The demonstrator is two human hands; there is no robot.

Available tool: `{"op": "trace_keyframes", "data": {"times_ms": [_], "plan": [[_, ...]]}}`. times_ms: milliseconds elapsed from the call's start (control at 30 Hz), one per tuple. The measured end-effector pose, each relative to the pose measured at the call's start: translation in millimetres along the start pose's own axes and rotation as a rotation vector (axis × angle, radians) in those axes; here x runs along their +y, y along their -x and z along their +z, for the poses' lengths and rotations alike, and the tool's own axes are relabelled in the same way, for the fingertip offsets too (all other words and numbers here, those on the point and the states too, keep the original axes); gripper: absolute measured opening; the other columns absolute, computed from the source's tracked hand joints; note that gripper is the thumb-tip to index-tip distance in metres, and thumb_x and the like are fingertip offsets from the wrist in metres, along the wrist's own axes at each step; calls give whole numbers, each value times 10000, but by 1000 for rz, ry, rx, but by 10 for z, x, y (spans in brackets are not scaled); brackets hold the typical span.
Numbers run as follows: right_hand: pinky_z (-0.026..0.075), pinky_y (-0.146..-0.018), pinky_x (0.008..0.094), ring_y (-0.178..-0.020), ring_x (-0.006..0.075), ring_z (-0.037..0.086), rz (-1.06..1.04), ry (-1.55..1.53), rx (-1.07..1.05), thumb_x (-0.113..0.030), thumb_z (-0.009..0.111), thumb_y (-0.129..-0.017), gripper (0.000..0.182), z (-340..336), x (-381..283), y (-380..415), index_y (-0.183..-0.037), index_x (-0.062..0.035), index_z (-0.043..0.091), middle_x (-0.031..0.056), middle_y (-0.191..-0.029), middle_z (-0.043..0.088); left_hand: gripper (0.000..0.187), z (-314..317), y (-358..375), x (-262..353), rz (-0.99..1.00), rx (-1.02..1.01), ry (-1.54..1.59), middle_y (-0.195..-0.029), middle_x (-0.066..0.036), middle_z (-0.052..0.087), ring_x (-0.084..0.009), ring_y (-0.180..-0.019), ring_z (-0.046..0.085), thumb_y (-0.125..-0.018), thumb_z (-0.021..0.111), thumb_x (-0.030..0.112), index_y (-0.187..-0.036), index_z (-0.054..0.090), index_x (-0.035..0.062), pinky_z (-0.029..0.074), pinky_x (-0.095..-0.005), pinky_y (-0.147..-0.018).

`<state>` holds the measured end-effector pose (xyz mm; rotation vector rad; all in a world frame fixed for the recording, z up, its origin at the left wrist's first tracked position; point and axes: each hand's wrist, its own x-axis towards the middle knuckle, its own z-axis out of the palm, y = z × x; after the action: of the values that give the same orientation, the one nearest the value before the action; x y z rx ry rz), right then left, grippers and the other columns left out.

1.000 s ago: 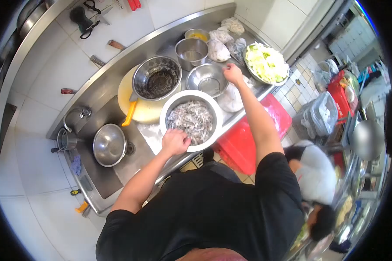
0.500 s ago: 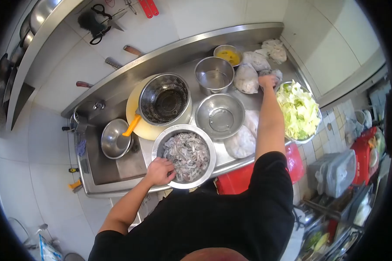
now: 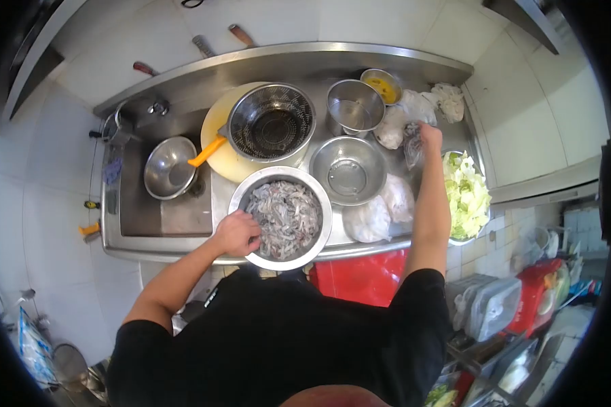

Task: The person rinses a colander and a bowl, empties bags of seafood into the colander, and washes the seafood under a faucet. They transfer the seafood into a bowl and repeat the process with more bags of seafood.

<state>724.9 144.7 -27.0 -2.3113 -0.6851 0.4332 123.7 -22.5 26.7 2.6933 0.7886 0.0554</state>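
Note:
A wide steel bowl [image 3: 324, 234] full of grey, shrimp-like pieces [image 3: 283, 218] sits at the counter's front edge. My left hand [image 3: 237, 233] is at its left rim, fingers curled over the edge and closed on it. At the back right my right hand [image 3: 430, 136] grips a small clear bag [image 3: 413, 146] with dark contents. That bag hangs beside several white plastic bags [image 3: 390, 129]. Just right of my right forearm stands a container of chopped pale green leaves [image 3: 466, 195].
An orange-handled strainer [image 3: 271, 122] rests over a round yellow board [image 3: 217, 152]. Steel bowls [image 3: 348, 171] and a pot [image 3: 355, 107] stand mid-counter, a small yellow-filled bowl [image 3: 381, 87] behind. Another bowl [image 3: 171, 168] lies in the left sink. More bags [image 3: 368, 220] lie near the front edge.
The view has shifted. My right hand has lifted the small dark-filled bag from among the white bags, and more of it shows. My left hand remains at the bowl's rim.

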Motion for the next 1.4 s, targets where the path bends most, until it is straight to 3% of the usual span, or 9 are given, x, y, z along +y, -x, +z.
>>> {"op": "trace_keyframes", "data": {"times_ms": [100, 300, 433, 633, 800, 933, 1033, 1300, 1400], "plan": [[481, -783, 381, -917, 292, 661, -115, -27, -111, -317, 685, -743, 461, -352, -227, 285, -1011, 58, 685, 213, -984, 694, 163, 39, 50, -49, 38, 49, 21, -696, -31, 577, -243, -731, 560, -688, 672, 270, -659, 599, 128, 427, -377, -678], [396, -568, 311, -595, 122, 504, -331, -226, -306, -129, 684, -736, 146, -1017, -1361, 1779, -763, 6, 636, 33, -677, 615, 162, 90, 152, -137, 82, 167, 161, -700, -38, 573, -233, -762, 576, -743, 675, 241, -676, 609, 110, 428, -361, -666], [403, -577, 369, -556, 271, 509, -731, 301, -40, -176, 724, -728, 244, -1203, -2323, 3328, -705, -31, 529, 92, -578, 521, 141, -216, 362, -142, -137, 486, 789, -747, -87, 586, -263, -797, 582, -786, 709, 166, -764, 627, 54, 457, -356, -716], [448, -751, 432, -918, 353, 557, -1309, 363, -104, 82, 600, -623, 201, -429, -3237, 5378, -803, 5, 554, 186, -1036, 575, 586, -1781, 1080, -796, -27, 1079, 566, -1218, -178, 477, -360, -1133, 458, -709, 760, 185, -1228, 529, 45, 382, -426, -975], [454, -715, 493, -777, 408, 559, -1353, 85, -693, 69, 557, -614, 219, 1244, -3193, 6440, -815, -18, 550, 200, -788, 564, 552, -1831, 2099, -1646, -78, 610, 489, -1193, -149, 512, -331, -1143, 494, -653, 704, 119, -1183, 573, 36, 413, -403, -969], [421, -689, 532, -765, 446, 549, -1195, -80, -779, 35, 552, -671, 189, 2704, -2954, 7053, -833, -21, 472, 224, -761, 550, 252, -1202, 2958, -2488, -526, 422, 669, -1077, -127, 573, -308, -1016, 578, -784, 636, 102, -1015, 609, 5, 464, -355, -885], [430, -697, 528, -759, 438, 556, -1188, -143, -842, 10, 562, -688, 178, 3453, -2878, 7317, -842, -33, 483, 220, -761, 562, 272, -863, 3394, -3014, -456, 358, 708, -1078, -144, 572, -317, -1034, 571, -798, 657, 134, -1036, 609, 11, 454, -367, -902], [465, -710, 497, -757, 384, 597, -1486, -40, -795, -142, 648, -697, 228, 4003, -3083, 7049, -870, -78, 513, 184, -719, 598, 324, -547, 3231, -3506, -466, 263, 596, -1070, -162, 620, -335, -1010, 586, -747, 663, 73, -1067, 623, 40, 462, -399, -893], [468, -706, 493, -751, 384, 605, -1520, 77, -851, -154, 649, -696, 228, 4010, -3149, 6893, -874, -86, 523, 178, -717, 600, 288, -819, 3074, -3600, -519, -1, 726, -1061, -166, 648, -327, -990, 607, -768, 656, 94, -1051, 635, 44, 470, -397, -881]]}}
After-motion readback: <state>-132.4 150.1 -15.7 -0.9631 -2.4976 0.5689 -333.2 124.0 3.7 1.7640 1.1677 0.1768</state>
